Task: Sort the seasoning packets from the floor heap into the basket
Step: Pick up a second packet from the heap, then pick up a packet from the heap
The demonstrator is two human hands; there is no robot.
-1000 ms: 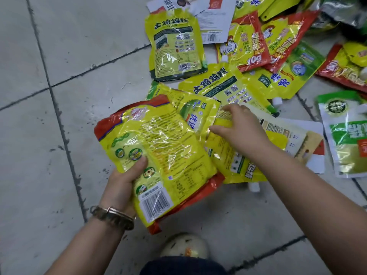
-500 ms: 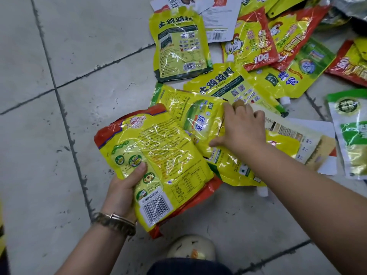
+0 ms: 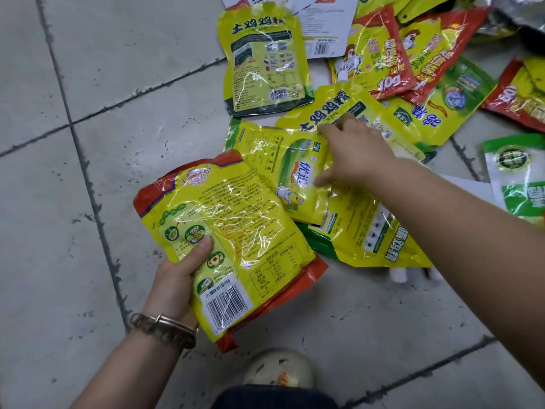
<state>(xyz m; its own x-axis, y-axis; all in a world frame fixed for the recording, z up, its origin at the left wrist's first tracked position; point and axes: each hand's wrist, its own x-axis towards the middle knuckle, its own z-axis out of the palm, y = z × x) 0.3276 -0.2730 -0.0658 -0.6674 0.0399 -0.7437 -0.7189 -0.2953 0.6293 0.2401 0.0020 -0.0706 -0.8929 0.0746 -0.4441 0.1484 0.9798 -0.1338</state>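
Note:
My left hand (image 3: 177, 276) grips a large yellow packet with red edges (image 3: 233, 231) by its lower left side, barcode facing up, lifted over the floor. My right hand (image 3: 354, 160) pinches the right edge of a yellow-green packet (image 3: 280, 166), which lies partly under the large packet. Below my right forearm lies another yellow packet (image 3: 371, 240). The floor heap spreads to the upper right: a yellow packet (image 3: 262, 60), a second yellow one (image 3: 321, 110), red packets (image 3: 380, 54) and a green-yellow one (image 3: 442, 110). No basket is in view.
The floor is grey tile (image 3: 103, 84) with dark grout lines, bare on the left. A white-and-green packet (image 3: 519, 178) lies at the right edge. My shoe tip (image 3: 278, 370) shows at the bottom centre.
My right hand slid up and left from the lower yellow packet to the edge of the yellow-green one. My left hand kept its hold on the large packet.

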